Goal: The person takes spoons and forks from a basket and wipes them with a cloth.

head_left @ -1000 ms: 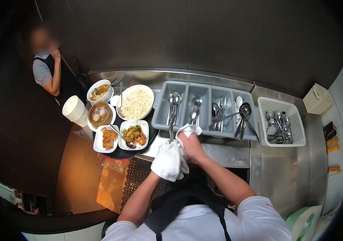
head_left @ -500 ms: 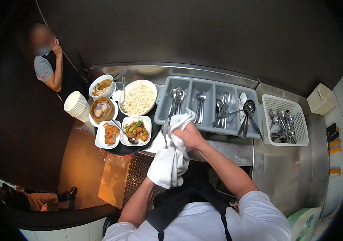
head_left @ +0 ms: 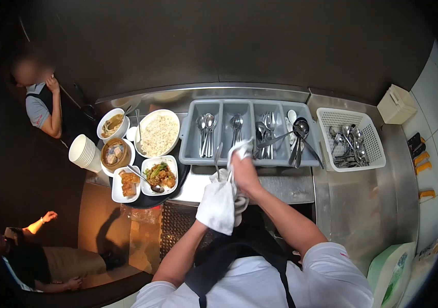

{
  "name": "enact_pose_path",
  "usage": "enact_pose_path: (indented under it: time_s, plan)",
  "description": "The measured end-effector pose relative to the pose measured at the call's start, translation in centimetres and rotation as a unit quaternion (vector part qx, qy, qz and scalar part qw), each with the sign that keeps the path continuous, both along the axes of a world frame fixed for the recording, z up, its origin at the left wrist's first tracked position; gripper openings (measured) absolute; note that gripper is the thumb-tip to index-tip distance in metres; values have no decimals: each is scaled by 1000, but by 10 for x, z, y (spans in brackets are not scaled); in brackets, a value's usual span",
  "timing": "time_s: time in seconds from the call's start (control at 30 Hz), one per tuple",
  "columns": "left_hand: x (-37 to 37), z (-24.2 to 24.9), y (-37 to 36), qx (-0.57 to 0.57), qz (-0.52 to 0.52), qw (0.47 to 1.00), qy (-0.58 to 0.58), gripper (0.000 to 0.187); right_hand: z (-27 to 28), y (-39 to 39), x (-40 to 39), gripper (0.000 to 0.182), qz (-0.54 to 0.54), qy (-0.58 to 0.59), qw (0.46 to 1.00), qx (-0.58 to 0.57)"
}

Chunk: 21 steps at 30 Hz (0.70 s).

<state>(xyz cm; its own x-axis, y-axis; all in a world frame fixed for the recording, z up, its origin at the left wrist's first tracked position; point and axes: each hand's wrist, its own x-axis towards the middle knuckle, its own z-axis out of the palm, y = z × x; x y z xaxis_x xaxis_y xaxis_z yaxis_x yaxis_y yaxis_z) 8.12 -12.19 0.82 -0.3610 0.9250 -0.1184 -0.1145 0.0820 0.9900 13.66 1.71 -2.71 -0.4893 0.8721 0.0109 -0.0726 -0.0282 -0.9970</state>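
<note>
A white cloth (head_left: 217, 206) wraps my left hand and hides its fingers. Thin metal cutlery (head_left: 219, 155) sticks up from the top of that bundle; its kind is hard to make out. My right hand (head_left: 244, 173) is closed on a raised end of the cloth, just right of the upright metal. Beyond both hands lies a grey cutlery tray (head_left: 267, 163) with spoons (head_left: 207, 132) in its left compartment, more spoons (head_left: 237, 127) beside them, then forks (head_left: 267, 123). Ladles (head_left: 301, 128) and a white spoon lie at its right end.
A white perforated basket (head_left: 351, 167) of cutlery stands right of the tray. On the left, a black tray (head_left: 149, 201) carries a rice dish (head_left: 159, 132), a bamboo steamer (head_left: 116, 154) and several bowls. Stacked cups (head_left: 84, 152) stand beside it. Two people are at the left.
My right hand and its cloth end have shifted slightly right, away from the upright cutlery. My view has turned a little. The person at lower left now shows more, one arm stretched out.
</note>
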Motion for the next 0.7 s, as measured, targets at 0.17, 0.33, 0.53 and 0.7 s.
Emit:
enact_pose_path:
  time_s: [0.17,0.33,0.53,0.7]
  plan:
    - [-12,15,7,-51,-77,991,96,20,1,14,12,32,123,-8,980,-159]
    - [-24,-13,14,68,-140,933,-326,22,33,-6,21,19,173,89,981,-4]
    - [9,19,-7,76,-67,926,363,17,28,28,19,17,-52,-84,992,75]
    - [-7,24,4,96,-120,804,574,16,10,-33,7,30,10,13,989,147]
